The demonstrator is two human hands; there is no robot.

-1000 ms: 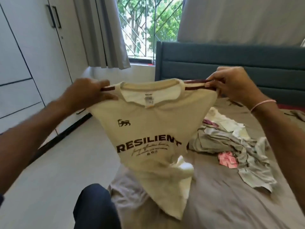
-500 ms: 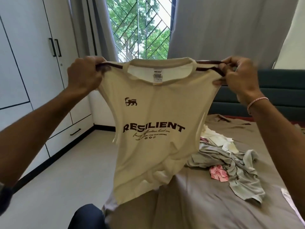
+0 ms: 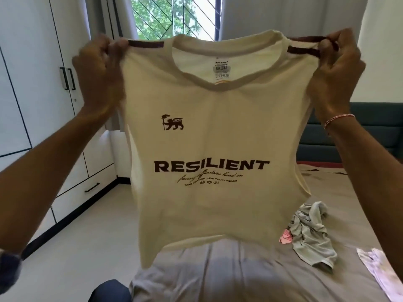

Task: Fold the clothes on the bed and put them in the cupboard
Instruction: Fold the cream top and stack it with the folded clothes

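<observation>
A: How much is there, counting from the bed (image 3: 250,275)?
B: 1 bed, 1 cupboard (image 3: 32,83) left of it, 1 cream T-shirt (image 3: 207,138) held up above it.
A: And the hands?
B: 2: the left hand (image 3: 100,68) and right hand (image 3: 335,68) each pinch 1 shoulder. 1 grey garment (image 3: 309,234) and 1 pink garment (image 3: 285,237) lie on the bed.

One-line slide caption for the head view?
Left hand and right hand hold a cream T-shirt up by its shoulders over the bed, grey clothes beside.
</observation>
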